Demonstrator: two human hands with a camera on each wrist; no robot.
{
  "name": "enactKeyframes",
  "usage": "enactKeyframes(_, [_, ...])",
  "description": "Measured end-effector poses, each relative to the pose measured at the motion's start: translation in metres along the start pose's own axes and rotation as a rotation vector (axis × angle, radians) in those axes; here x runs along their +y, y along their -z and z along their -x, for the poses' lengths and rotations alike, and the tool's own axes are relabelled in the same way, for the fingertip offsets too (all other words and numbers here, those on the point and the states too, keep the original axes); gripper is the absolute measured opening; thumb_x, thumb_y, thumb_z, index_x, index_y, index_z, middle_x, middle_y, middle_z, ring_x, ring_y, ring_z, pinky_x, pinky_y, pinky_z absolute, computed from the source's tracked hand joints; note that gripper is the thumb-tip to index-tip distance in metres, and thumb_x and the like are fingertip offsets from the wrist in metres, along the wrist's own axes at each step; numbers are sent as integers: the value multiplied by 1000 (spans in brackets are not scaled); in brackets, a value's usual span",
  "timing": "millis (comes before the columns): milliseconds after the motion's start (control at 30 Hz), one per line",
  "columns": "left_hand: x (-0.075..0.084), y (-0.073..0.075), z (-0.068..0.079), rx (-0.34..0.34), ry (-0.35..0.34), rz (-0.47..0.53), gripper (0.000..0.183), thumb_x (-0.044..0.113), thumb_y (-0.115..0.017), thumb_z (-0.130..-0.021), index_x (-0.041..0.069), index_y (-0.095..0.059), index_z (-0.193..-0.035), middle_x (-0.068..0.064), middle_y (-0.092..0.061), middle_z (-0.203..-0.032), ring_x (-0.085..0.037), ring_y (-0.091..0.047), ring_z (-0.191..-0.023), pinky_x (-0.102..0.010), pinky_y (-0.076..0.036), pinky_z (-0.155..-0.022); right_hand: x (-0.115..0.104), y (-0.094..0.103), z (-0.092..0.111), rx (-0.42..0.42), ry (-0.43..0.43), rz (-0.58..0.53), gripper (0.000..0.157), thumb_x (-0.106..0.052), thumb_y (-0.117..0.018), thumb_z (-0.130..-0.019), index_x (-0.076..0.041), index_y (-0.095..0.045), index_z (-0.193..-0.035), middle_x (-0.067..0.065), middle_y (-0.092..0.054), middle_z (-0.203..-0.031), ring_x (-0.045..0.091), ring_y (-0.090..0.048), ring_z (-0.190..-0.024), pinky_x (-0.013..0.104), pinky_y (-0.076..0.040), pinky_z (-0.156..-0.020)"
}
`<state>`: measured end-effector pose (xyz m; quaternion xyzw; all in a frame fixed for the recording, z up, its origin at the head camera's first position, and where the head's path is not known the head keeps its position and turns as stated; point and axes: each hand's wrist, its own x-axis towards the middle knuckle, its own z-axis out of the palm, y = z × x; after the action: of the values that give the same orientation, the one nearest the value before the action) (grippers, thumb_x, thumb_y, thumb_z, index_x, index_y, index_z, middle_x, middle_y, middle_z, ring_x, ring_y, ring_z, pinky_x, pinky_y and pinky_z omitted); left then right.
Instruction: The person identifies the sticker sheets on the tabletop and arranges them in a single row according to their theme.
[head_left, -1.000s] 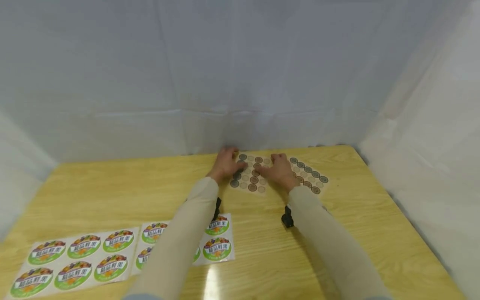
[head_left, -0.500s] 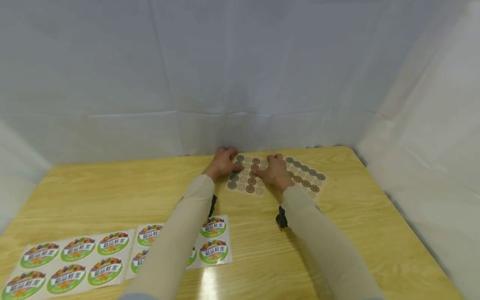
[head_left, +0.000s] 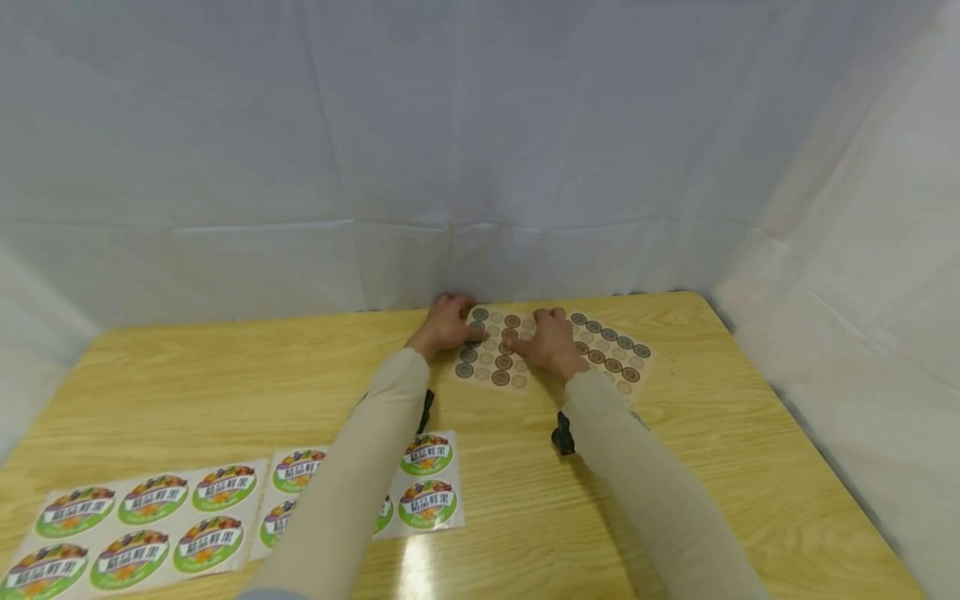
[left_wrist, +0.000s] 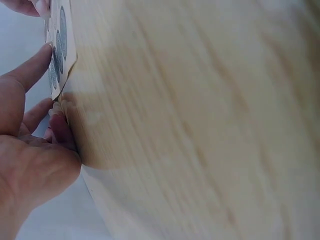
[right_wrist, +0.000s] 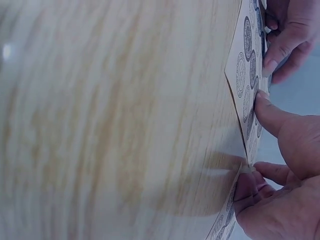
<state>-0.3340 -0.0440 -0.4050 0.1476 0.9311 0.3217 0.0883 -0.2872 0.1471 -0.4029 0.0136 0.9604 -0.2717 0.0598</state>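
Note:
A sheet of round stickers (head_left: 486,358), with dark, brown and pale circles in rows, lies flat at the table's far edge. My left hand (head_left: 444,323) rests at its left side, the thumb (left_wrist: 37,65) lying straight on the sheet and the other fingers by its edge. At the right side my right hand (head_left: 550,343) touches the same sheet with its thumb (right_wrist: 272,115). Its other fingers lie near the far edge, where a second, similar sticker sheet (head_left: 617,354) sits at an angle, partly covered by that hand.
Two sheets of round fruit labels, the left one (head_left: 129,560) and the right one (head_left: 427,504), lie at the front left of the wooden table (head_left: 225,392). My left forearm covers part of the right one. A pale curtain (head_left: 480,167) hangs right behind the far edge.
The head view has shifted slightly. Both hands and the sticker sheets keep the same places relative to each other.

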Motion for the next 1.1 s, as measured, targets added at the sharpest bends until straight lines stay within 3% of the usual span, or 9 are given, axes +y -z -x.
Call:
enactKeyframes(733, [2, -14, 0, 66, 5, 79, 63, 29, -82, -76, 2, -54, -126, -18, -47, -117, -30, -43, -109, -38, -36, -96, -7, 21, 0, -146, -92, 69, 74, -45, -66, -87, -2, -36, -139, 28, -37, -132, 42, -39, -121, 57, -36, -95])
enactKeyframes(1100, [0, -11, 0, 64, -14, 141, 60, 22, -84, -74, -2, -55, -121, -15, -54, -101, -28, -48, -94, -37, -41, -85, -14, 25, -3, -203, -81, 39, 71, -37, -68, -88, 3, -35, -136, 24, -50, -129, 38, -49, -117, 48, -40, -96])
